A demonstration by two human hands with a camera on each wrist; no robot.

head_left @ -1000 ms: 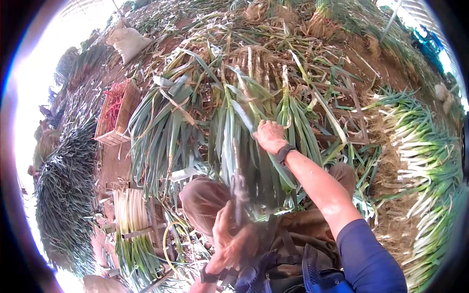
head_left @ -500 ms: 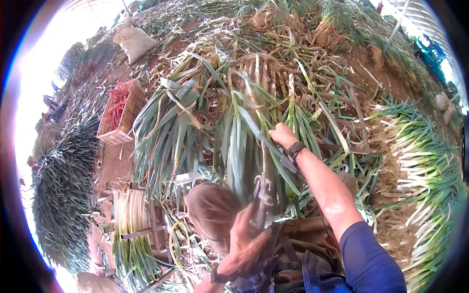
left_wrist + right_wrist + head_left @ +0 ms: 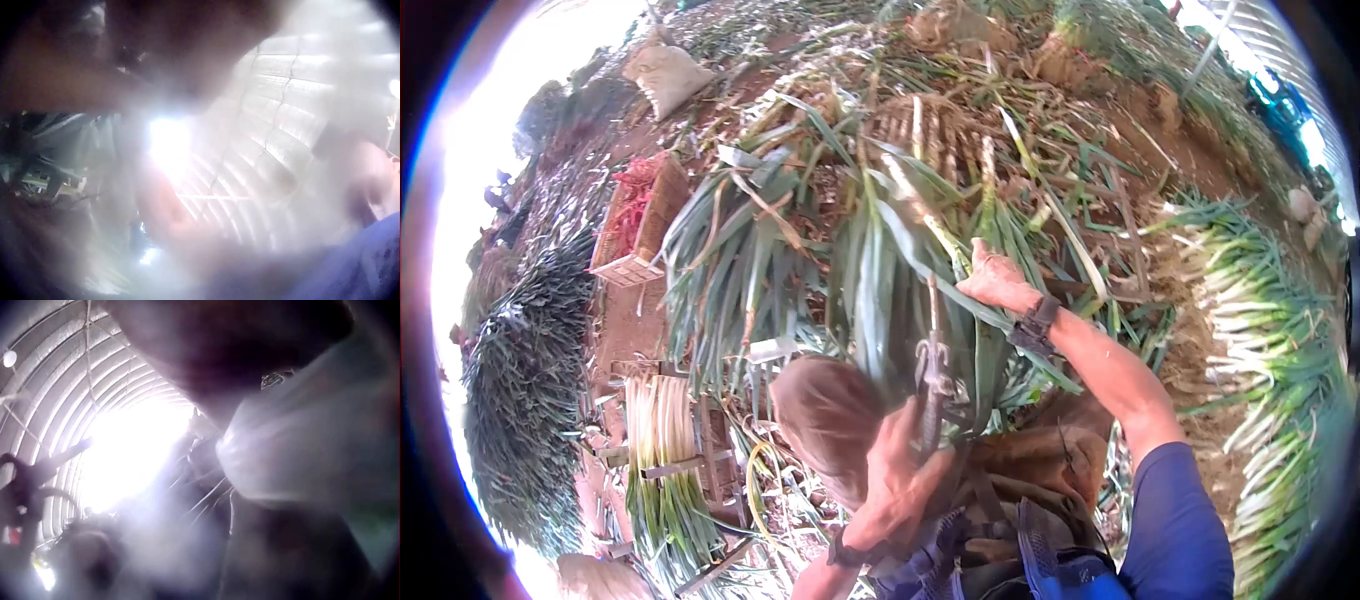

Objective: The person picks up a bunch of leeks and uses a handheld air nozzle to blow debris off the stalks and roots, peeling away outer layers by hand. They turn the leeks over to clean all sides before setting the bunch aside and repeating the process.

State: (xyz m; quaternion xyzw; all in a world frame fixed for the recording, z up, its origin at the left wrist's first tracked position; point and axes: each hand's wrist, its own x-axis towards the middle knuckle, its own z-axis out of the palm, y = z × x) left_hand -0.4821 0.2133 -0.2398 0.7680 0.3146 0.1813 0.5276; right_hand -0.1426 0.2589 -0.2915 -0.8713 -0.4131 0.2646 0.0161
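Note:
My right hand [image 3: 1003, 281] grips a green onion [image 3: 922, 208] just in front of my lap in the head view. Its pale stem points up and to the left, and long green leaves trail past the wrist. Below it my left hand [image 3: 898, 468] is wrapped round a grey air blow gun [image 3: 933, 365]. The blow gun's thin nozzle points up, close to the left of the right hand. A heap of untrimmed green onions [image 3: 865, 290] spreads in front of my knees. Both wrist views are blurred and glare-filled; the held stem is hard to make out there.
Bundled onions [image 3: 662, 440] sit in a metal frame at the left. Behind it stands a crate [image 3: 659, 207] with red strings. A long row of onions with pale stems [image 3: 1260, 330] lies at the right. Dark leaves [image 3: 530, 390] are piled far left, and a white sack [image 3: 666, 78] lies behind.
My right hand has shifted right, and an onion's pale stem now slants from it. The left hand with the blow gun has moved up and right, nearer the right hand.

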